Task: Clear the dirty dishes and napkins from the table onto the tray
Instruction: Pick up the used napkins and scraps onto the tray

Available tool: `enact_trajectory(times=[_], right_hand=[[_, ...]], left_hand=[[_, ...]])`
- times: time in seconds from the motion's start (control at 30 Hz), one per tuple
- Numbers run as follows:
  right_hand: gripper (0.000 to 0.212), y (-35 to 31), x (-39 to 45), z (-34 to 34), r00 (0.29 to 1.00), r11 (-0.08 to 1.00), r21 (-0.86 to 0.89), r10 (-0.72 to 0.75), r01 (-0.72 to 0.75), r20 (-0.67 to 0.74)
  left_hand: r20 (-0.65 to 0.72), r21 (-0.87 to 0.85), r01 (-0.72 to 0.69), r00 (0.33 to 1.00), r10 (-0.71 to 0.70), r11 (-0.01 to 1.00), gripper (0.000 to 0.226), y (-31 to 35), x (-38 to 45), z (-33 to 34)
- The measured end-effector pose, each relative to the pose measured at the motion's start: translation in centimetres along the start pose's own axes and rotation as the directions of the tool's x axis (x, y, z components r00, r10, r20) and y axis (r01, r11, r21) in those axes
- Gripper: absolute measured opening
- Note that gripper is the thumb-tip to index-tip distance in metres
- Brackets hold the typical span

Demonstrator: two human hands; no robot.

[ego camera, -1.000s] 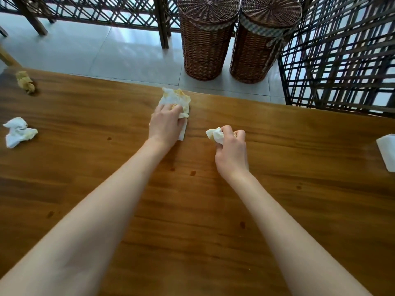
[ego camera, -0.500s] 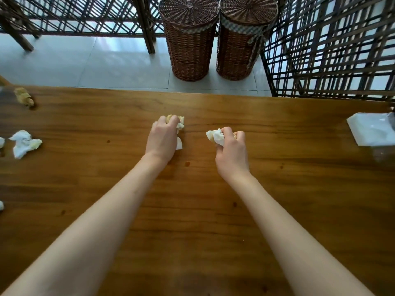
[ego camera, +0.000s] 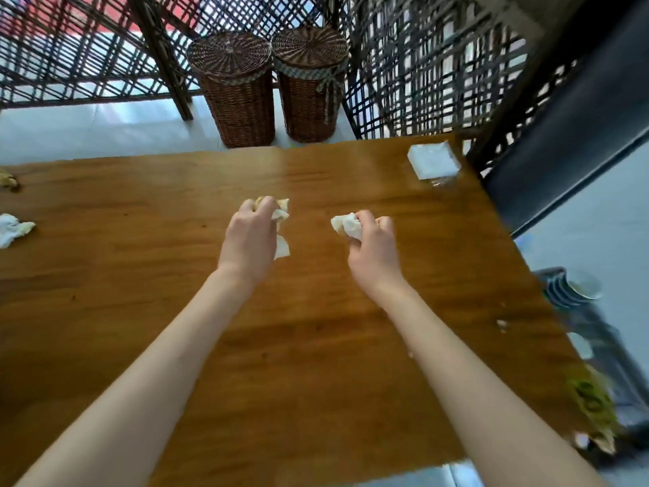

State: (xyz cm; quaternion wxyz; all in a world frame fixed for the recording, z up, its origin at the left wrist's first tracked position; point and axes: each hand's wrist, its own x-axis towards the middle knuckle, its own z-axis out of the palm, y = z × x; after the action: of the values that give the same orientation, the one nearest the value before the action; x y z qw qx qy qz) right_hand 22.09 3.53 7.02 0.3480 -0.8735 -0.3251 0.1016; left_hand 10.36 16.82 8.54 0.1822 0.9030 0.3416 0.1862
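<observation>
Far-left scrap: a yellowish crumpled napkin [ego camera: 7, 180] lay at the table's left edge, partly cut off by the frame.
Left napkin: a white crumpled napkin [ego camera: 12, 229] lay on the wooden table [ego camera: 140, 275], near that edge.
Left hand: the left hand [ego camera: 250, 237] gripped a stained napkin [ego camera: 282, 219], fingers curled round it, over the table's middle.
Right hand: the right hand [ego camera: 374, 247] clutched a balled napkin [ego camera: 346, 225], just right of the other hand.
Baskets: two lidded wicker baskets [ego camera: 270, 86] stood on the floor beyond the table's far edge.
Tissue stack: a white napkin stack [ego camera: 433, 159] sat at the far right corner.
Right of table: stacked bowls [ego camera: 572, 288] lay blurred beside the table's right edge, below its level; their support could not be made out.
</observation>
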Motion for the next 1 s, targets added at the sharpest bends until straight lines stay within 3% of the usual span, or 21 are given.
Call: enact_trajectory(times=[0.33,0.57,0.8,1.0], right_hand=[[0.031,11.2,-16.8,-16.9,0.986,0.993,-0.021,0.115,-0.119,-0.119],[0.030,21.3,-23.0,-25.6,0.918,0.942,0.012,0.331,-0.337,-0.218],[0.021,31.6,-23.4,-31.2,0.882,0.912,0.035,0.405,-0.409,-0.239],[0.021,38.9,-20.6,-35.1,0.847,0.862,0.031,0.503,-0.506,-0.170]], left_hand=[[0.020,-0.192,-0.188,0.981,0.195,0.963,0.018,20.2,-13.8,2.0],[0.122,-0.320,-0.273,0.938,0.326,0.907,0.020,32.5,-19.6,8.0],[0.215,-0.405,-0.234,0.915,0.341,0.884,0.019,41.1,-20.7,16.4],[0.321,-0.443,-0.095,0.911,0.257,0.891,0.016,46.9,-19.5,23.6]])
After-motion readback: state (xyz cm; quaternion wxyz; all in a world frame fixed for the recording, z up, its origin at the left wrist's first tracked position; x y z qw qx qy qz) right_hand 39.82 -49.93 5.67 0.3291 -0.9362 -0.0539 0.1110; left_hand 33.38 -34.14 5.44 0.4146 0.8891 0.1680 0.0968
